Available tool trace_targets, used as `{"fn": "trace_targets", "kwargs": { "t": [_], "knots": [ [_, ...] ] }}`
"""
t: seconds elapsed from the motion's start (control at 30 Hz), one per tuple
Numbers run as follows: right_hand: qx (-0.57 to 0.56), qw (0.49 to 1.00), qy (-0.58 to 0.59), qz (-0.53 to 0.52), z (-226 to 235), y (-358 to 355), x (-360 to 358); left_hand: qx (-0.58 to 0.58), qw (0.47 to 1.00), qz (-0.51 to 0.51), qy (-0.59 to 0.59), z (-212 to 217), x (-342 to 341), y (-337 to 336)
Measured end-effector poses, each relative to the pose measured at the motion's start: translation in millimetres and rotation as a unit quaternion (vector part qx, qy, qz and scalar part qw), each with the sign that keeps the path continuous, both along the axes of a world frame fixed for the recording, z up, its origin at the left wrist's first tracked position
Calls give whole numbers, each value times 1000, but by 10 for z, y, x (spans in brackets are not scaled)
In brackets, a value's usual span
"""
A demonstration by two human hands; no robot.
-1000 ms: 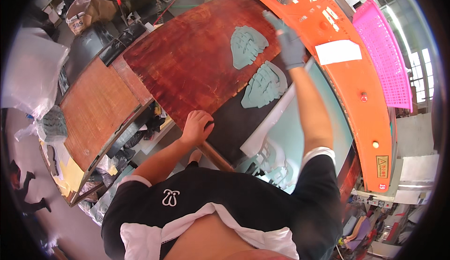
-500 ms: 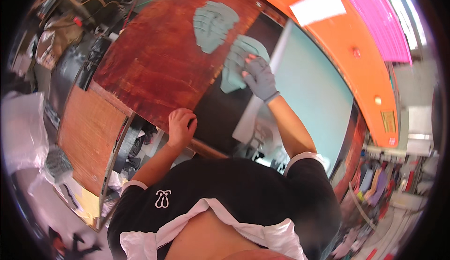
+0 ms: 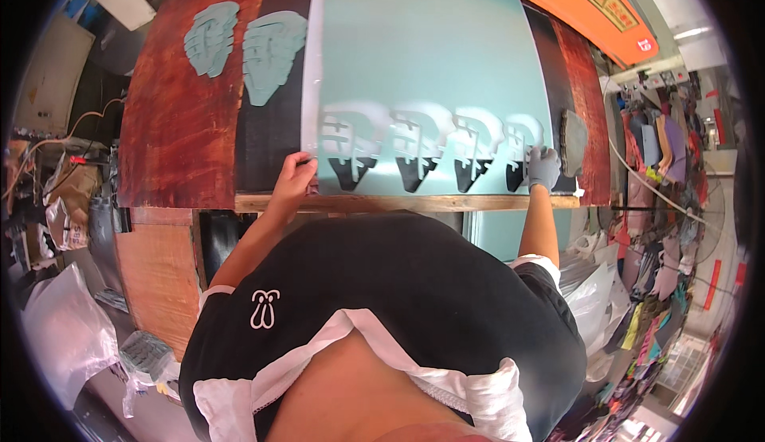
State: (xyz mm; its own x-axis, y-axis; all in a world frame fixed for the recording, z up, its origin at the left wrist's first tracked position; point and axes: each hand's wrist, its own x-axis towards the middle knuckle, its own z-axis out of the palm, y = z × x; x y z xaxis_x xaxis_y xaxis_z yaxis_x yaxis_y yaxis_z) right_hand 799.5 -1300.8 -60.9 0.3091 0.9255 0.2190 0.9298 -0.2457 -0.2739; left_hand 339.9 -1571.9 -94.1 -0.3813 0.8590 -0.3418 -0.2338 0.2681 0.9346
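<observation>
A pale teal sheet [image 3: 422,44] lies across the black surface, with several shoe-upper-shaped holes along its near side. Its cut-outs look smeared by motion. My bare left hand [image 3: 295,177] is at the sheet's near left edge, thumb and fingers pinched on it. At the near right edge, beside the last hole, my right hand [image 3: 545,168] in a grey fingerless glove has its fingers curled on the sheet; their tips are partly hidden. Two piles of teal cut pieces, a left pile [image 3: 211,40] and a right pile [image 3: 271,56], rest to the left of the sheet.
An orange machine beam [image 3: 590,4] spans the far side. A grey block [image 3: 573,143] stands on the board right of my right hand. A wooden strip [image 3: 414,202] runs along the near edge. Plastic bags [image 3: 72,330] lie at lower left; colourful scraps [image 3: 653,139] hang at right.
My right hand has left the teal pieces and moved right to the sheet's edge. My left hand now meets the sheet's left edge. My view has turned toward the right.
</observation>
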Motion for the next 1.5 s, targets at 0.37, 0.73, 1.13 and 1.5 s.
{"fn": "trace_targets", "kwargs": {
  "t": [0.37, 0.73, 1.13, 1.5],
  "knots": [
    [-73, 968, 179, 160, 150, 32, 901, 124, 973, 85, -176, 598, 357, 8],
    [-145, 947, 199, 209, -194, -429, 1283, -170, 820, 99, 538, 92, 711, -487],
    [-72, 993, 33, 87, 148, 1028, 1532, -128, 700, -115, 693, 140, 942, 1146],
    [-91, 990, 64, 88, 58, 1561, 1457, 7, 789, -77, 610, 113, 782, 960]
  ]
}}
